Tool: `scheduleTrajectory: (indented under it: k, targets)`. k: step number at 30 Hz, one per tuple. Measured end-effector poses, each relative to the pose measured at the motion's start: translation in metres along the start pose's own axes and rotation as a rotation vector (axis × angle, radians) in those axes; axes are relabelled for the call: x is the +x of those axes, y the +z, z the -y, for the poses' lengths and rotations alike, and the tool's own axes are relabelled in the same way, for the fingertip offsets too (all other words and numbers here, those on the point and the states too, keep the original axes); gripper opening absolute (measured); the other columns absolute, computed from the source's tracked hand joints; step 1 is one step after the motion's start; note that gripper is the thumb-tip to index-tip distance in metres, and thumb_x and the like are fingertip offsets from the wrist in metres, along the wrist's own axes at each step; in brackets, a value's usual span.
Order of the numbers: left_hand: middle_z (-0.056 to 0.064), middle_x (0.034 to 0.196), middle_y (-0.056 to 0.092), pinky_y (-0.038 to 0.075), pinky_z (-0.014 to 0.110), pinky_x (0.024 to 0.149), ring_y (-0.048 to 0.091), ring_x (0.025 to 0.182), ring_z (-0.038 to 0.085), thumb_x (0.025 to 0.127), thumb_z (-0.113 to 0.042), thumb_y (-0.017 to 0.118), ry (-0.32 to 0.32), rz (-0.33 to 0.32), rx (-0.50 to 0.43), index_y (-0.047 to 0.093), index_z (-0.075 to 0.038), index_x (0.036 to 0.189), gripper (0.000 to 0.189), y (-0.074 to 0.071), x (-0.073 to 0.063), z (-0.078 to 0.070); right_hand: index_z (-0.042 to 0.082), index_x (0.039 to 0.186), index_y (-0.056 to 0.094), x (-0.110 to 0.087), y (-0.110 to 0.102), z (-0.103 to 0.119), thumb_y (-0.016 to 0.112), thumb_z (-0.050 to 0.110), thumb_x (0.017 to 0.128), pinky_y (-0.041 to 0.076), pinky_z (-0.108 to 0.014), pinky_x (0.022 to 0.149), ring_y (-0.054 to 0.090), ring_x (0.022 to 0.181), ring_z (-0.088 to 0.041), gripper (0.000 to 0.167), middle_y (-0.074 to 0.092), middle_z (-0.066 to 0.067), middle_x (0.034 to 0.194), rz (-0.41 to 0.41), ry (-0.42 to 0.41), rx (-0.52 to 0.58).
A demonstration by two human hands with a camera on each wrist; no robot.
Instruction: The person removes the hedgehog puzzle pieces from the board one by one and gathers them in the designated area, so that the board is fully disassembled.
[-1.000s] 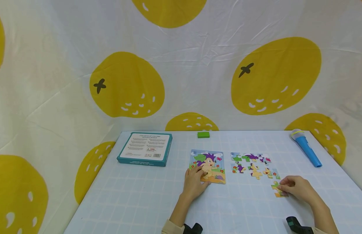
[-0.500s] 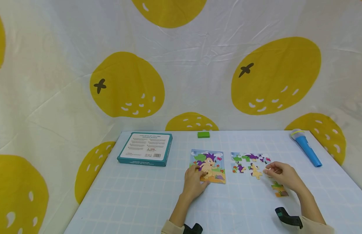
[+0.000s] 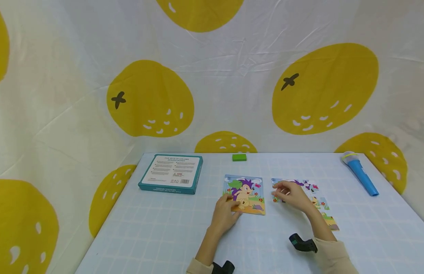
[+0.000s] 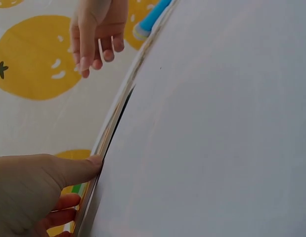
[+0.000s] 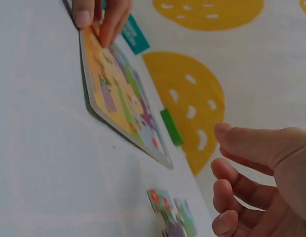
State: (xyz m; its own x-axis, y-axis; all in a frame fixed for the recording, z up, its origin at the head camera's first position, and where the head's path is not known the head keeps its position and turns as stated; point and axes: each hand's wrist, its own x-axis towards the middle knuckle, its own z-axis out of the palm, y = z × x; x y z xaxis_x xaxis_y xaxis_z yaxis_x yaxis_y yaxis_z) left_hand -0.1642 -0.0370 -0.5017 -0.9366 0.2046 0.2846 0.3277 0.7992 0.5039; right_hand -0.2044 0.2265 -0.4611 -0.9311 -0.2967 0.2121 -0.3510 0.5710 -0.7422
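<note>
In the head view a square hedgehog puzzle board (image 3: pixel 254 199) lies mid-table. My left hand (image 3: pixel 223 215) holds it at the lower left corner, thumb along the near edge and fingers bent over the picture; the right wrist view shows these fingers (image 5: pixel 112 22) on its face. To the right, my right hand (image 3: pixel 294 195) hovers over several loose puzzle pieces (image 3: pixel 311 186) and hides part of them. Its thumb and fingers are spread apart with nothing between them in the right wrist view. More pieces (image 3: pixel 330 220) lie below its wrist.
A teal box (image 3: pixel 171 174) with a white label lies at the back left. A small green block (image 3: pixel 239 157) sits at the far edge. At the back right lies a blue toy microphone (image 3: pixel 361 175). A fruit-patterned cloth (image 3: pixel 212 76) hangs behind the table.
My right hand has moved left and away from me, from the lowest puzzle piece at the right to above the left pieces. My left hand stays on the puzzle board.
</note>
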Motion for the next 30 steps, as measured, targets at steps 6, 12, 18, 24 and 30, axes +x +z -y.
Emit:
scheduleTrajectory:
  k: [6, 12, 18, 24, 30]
  targets:
    - [0.01, 0.118, 0.06, 0.043, 0.042, 0.099, 0.054, 0.113, 0.028, 0.079, -0.021, 0.076, -0.005, -0.005, -0.038, 0.072, -0.006, 0.103, 0.029, 0.0, -0.001, 0.003, -0.006, 0.1, 0.064, 0.015, 0.03, 0.012, 0.069, 0.011, 0.085, 0.047, -0.021, 0.058, 0.052, 0.067, -0.009, 0.023, 0.061, -0.002, 0.078, 0.056, -0.053, 0.011]
    - [0.01, 0.118, 0.06, 0.043, 0.041, 0.099, 0.054, 0.114, 0.027, 0.079, -0.022, 0.076, -0.009, 0.004, -0.028, 0.07, -0.001, 0.107, 0.036, 0.0, 0.0, 0.005, -0.006, 0.103, 0.064, 0.023, 0.051, 0.021, 0.07, 0.012, 0.083, 0.047, -0.023, 0.061, 0.052, 0.07, -0.012, 0.027, 0.062, -0.004, 0.082, 0.111, -0.073, -0.01]
    - [0.009, 0.117, 0.061, 0.043, 0.04, 0.099, 0.054, 0.113, 0.026, 0.079, -0.024, 0.076, 0.013, 0.007, 0.007, 0.07, -0.002, 0.107, 0.037, 0.0, 0.002, 0.006, -0.004, 0.104, 0.065, 0.028, 0.065, 0.023, 0.072, 0.013, 0.081, 0.045, -0.023, 0.062, 0.051, 0.072, -0.014, 0.03, 0.063, -0.006, 0.087, 0.175, -0.061, -0.066]
    - [0.01, 0.117, 0.061, 0.042, 0.041, 0.099, 0.054, 0.113, 0.027, 0.078, -0.024, 0.077, 0.018, 0.002, 0.005, 0.072, -0.002, 0.104, 0.035, -0.002, 0.002, 0.006, -0.003, 0.105, 0.065, 0.028, 0.07, 0.026, 0.076, 0.018, 0.078, 0.043, -0.024, 0.064, 0.049, 0.074, -0.015, 0.036, 0.063, -0.005, 0.088, 0.205, -0.021, -0.088]
    - [0.01, 0.121, 0.06, 0.042, 0.042, 0.1, 0.053, 0.115, 0.027, 0.079, -0.026, 0.076, -0.006, 0.009, 0.005, 0.072, -0.004, 0.104, 0.034, -0.002, 0.0, 0.006, -0.003, 0.101, 0.067, 0.028, 0.07, 0.028, 0.077, 0.014, 0.077, 0.04, -0.021, 0.058, 0.045, 0.067, -0.013, 0.032, 0.057, -0.001, 0.076, 0.245, 0.022, -0.07]
